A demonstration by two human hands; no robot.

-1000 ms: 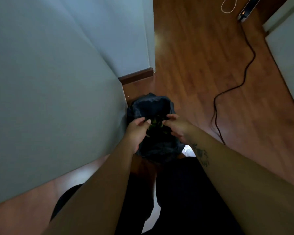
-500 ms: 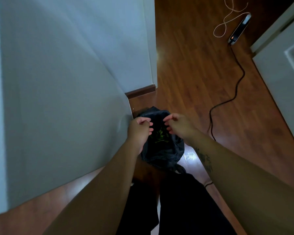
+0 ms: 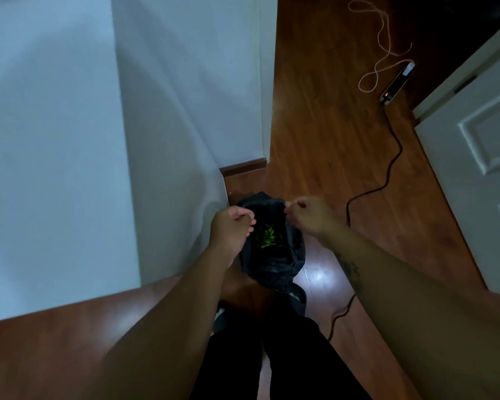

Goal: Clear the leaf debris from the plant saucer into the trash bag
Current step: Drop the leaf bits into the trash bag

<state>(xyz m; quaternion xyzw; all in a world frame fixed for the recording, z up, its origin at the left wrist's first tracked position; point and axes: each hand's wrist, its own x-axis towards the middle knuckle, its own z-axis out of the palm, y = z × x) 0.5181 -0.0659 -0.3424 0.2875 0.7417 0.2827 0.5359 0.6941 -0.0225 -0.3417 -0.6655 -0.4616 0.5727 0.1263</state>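
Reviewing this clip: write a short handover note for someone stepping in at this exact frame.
Left hand: curled shut at the left edge of the trash bag, seemingly pinching its rim; grip not clearly visible.
Right hand: curled shut at the right edge of the bag's mouth, likewise.
Bag: on the wood floor by the wall corner, mouth held open.
Leaves: green debris lies inside the bag.
Saucer: not in view.
Done: some leaves are in the bag.
Left: check the saucer for remaining debris; that cannot be judged from here.
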